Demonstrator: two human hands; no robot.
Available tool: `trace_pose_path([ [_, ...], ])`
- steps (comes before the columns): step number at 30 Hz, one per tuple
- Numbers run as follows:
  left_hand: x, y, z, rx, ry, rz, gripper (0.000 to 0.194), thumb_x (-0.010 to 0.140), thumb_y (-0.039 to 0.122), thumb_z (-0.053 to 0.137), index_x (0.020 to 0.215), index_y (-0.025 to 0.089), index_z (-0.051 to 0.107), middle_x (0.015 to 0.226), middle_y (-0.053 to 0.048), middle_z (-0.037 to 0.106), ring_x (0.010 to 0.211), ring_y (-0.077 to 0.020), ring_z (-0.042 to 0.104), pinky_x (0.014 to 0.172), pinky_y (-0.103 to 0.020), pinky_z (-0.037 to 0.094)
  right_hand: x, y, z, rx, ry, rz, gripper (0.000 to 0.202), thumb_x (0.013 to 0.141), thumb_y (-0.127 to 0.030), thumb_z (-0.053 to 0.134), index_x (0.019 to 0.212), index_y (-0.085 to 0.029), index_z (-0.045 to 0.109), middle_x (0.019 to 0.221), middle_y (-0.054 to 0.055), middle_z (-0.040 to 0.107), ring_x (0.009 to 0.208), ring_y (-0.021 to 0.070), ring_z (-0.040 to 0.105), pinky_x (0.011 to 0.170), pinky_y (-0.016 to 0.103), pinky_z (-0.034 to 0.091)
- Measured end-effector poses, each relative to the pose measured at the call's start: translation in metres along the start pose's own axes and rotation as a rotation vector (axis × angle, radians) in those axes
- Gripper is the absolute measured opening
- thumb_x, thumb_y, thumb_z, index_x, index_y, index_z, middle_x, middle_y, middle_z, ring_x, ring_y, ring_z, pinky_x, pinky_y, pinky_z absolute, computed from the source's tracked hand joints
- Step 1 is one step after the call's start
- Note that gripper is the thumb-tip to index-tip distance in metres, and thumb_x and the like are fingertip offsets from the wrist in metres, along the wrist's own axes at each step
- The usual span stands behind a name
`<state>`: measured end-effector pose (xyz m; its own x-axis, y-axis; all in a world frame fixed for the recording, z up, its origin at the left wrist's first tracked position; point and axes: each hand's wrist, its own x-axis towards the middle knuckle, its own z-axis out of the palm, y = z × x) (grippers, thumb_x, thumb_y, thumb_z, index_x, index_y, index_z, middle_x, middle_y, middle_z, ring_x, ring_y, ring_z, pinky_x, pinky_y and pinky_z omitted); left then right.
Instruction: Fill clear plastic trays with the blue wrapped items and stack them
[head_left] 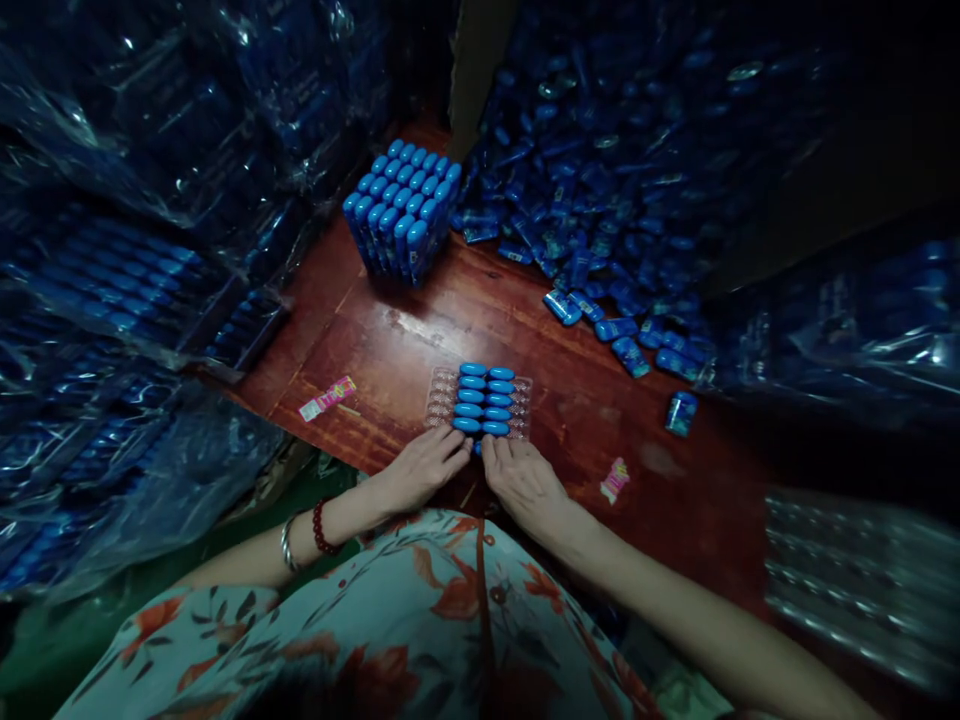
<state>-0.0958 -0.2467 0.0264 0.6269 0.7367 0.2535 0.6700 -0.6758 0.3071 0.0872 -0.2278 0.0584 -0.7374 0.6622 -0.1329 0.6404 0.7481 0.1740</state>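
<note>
A clear plastic tray point(519, 400) lies on the table in front of me, with small blue containers point(471, 396) standing in two columns along its middle. My left hand point(424, 466) is at the near left end of the tray, its fingers bent together over the nearest row. Beside it, my right hand point(523, 478) curls its fingers at the near end of the right column. A bit of blue shows between the fingertips, so both hands appear to grip containers there; the fingers cover most of them.
A block of stacked blue containers point(403, 195) stands at the back of the reddish wooden table point(420, 325). Loose containers point(592, 240) are heaped at the back right. Pink wrappers point(327, 398) lie left and right. Plastic-wrapped packs point(112, 270) rise at left; clear trays point(855, 580) lie at right.
</note>
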Motion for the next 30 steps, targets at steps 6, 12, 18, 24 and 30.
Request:
trace_pose_path([
  [6,0.007,0.007,0.003,0.001,-0.124,-0.033,0.024,0.093,0.012,0.032,0.105,0.012,0.053,0.093,-0.012,0.058,0.089,-0.0204,0.055,0.076,-0.036,0.051,-0.008,0.010,0.016,0.119,0.106,-0.022,0.027,0.089,-0.007,0.038,0.110,-0.010,0.056,0.078,0.008,0.062,0.069,0.0162,0.057,0.064,0.028,0.042],
  [12,-0.008,0.000,0.014,-0.256,0.150,-0.188,0.042,0.094,0.015,0.033,0.135,0.026,0.038,0.126,-0.011,0.048,0.114,-0.0206,0.051,0.088,-0.035,0.050,-0.030,0.009,0.043,0.195,0.404,0.248,0.039,0.093,-0.027,0.045,0.129,-0.012,0.047,0.073,0.002,0.061,0.061,0.0123,0.054,0.062,0.026,0.039],
  [18,-0.024,0.006,0.015,-0.415,0.346,-0.575,0.049,0.088,0.023,0.052,0.135,0.027,0.036,0.123,-0.009,0.047,0.115,-0.0214,0.051,0.097,-0.039,0.046,-0.034,0.010,0.040,0.286,0.460,0.324,0.041,0.091,-0.030,0.050,0.129,-0.016,0.049,0.081,0.004,0.060,0.067,0.0130,0.054,0.065,0.024,0.041],
  [24,-0.044,0.027,0.041,-0.873,0.385,-1.005,0.055,0.084,0.027,0.057,0.133,0.022,0.032,0.118,-0.010,0.050,0.095,-0.0151,0.058,0.087,-0.035,0.052,-0.012,0.008,0.010,0.297,0.472,0.033,0.038,0.090,-0.029,0.050,0.127,-0.020,0.050,0.107,0.010,0.060,0.097,0.0218,0.050,0.078,0.033,0.040],
  [30,-0.020,0.014,0.063,-1.082,0.504,-1.099,0.064,0.075,0.017,0.063,0.132,0.016,0.033,0.099,-0.007,0.056,0.077,-0.0101,0.059,0.067,-0.024,0.053,0.027,0.003,-0.015,0.162,0.098,-0.146,0.028,0.089,-0.009,0.037,0.106,-0.015,0.059,0.097,0.008,0.061,0.086,0.0209,0.052,0.069,0.033,0.042],
])
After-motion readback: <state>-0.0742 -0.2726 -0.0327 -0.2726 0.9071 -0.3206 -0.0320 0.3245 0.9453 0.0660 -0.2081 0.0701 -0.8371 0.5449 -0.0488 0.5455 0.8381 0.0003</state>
